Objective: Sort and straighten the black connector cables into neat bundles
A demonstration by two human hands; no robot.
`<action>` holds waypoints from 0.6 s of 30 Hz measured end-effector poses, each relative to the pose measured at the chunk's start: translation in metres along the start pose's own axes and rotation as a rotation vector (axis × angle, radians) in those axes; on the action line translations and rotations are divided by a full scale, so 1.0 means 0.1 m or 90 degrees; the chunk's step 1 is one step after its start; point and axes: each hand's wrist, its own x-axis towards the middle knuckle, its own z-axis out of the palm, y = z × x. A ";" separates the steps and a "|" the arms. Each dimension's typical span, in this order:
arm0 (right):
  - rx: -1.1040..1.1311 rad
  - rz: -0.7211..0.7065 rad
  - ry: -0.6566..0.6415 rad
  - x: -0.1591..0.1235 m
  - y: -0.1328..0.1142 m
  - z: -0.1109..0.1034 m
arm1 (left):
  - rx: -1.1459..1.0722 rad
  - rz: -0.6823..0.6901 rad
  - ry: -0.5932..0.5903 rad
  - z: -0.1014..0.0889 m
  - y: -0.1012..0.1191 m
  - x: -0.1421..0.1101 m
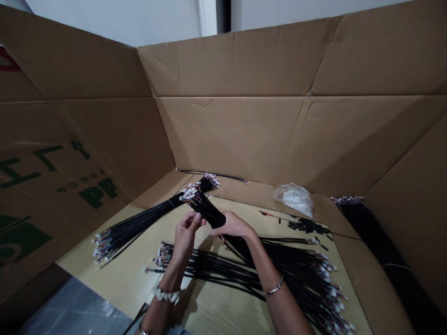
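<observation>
My left hand [186, 232] and my right hand [233, 225] both grip a bundle of black wires [207, 211], whose multicoloured leads and white connectors fan out at the upper end. Below my right hand, the bundle's lower length runs down into a large loose pile of black cables [265, 274] with white connector ends. To the left of my hands lies a second bundle of black cables [134, 228], tied near its middle, and its far end passes just behind the held bundle.
Cardboard walls [237, 125] surround a pale yellow board [122, 274]. A bag of white parts [295, 199] and scattered small black pieces [307, 226] lie at the back. A long black cable bundle [384, 251] lies along the right, with a grey tiled floor [73, 307] at lower left.
</observation>
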 end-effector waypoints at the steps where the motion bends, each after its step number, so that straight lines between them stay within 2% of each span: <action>1: 0.000 0.000 0.005 0.00 0.00 0.00 | -0.019 -0.001 0.005 0.01 -0.02 -0.01; 6: -0.004 -0.006 0.015 0.01 0.00 0.00 | -0.178 0.003 0.026 0.09 -0.15 0.01; 10: -0.015 0.001 -0.023 0.05 0.04 0.04 | -0.255 -0.094 -0.091 0.24 -0.11 0.11; 13: -0.019 0.011 -0.039 0.05 0.03 0.04 | -0.305 -0.144 -0.132 0.36 -0.04 0.17; 18: -0.084 0.030 -0.003 -0.01 -0.05 0.00 | -0.329 -0.091 -0.138 0.48 0.00 0.16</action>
